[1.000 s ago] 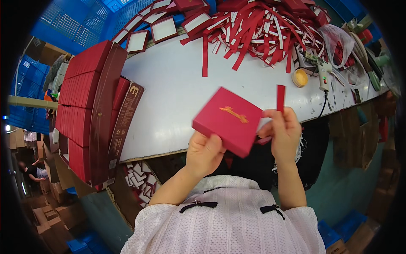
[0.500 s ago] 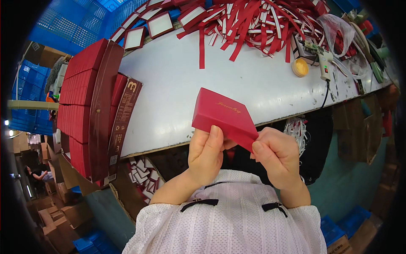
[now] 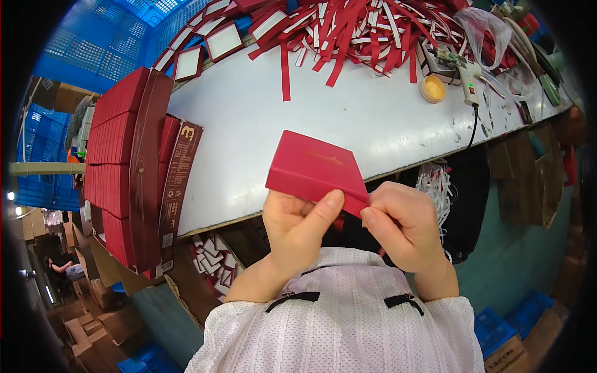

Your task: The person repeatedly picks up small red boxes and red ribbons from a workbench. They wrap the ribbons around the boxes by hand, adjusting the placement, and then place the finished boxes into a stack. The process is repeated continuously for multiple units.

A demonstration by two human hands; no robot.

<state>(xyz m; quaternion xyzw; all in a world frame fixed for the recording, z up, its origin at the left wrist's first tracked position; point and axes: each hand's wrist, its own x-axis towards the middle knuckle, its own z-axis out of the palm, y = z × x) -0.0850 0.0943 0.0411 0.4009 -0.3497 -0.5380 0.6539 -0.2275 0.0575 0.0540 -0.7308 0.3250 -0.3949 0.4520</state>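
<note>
A flat, square red gift box [image 3: 317,163] with gold lettering on its lid is held above the table's front edge. My left hand [image 3: 297,227] grips it from below, thumb pressed on its near side. At the near right corner, a narrow red strip [image 3: 353,202] runs along the side of the box. My right hand [image 3: 404,225] pinches the end of this strip between thumb and fingers. Part of the strip is hidden by my fingers, so where it ends cannot be seen.
A carton [image 3: 142,180] packed with red boxes stands at the table's left. Red and white strips [image 3: 367,37] lie heaped at the back. Open white-lined box parts [image 3: 224,42] sit back left. A yellow tub [image 3: 433,89] and a corded glue gun [image 3: 469,81] are back right.
Both hands and the box have shifted slightly left. My left thumb has slid right along the box's near side, closer to my right hand, which still pinches the strip.
</note>
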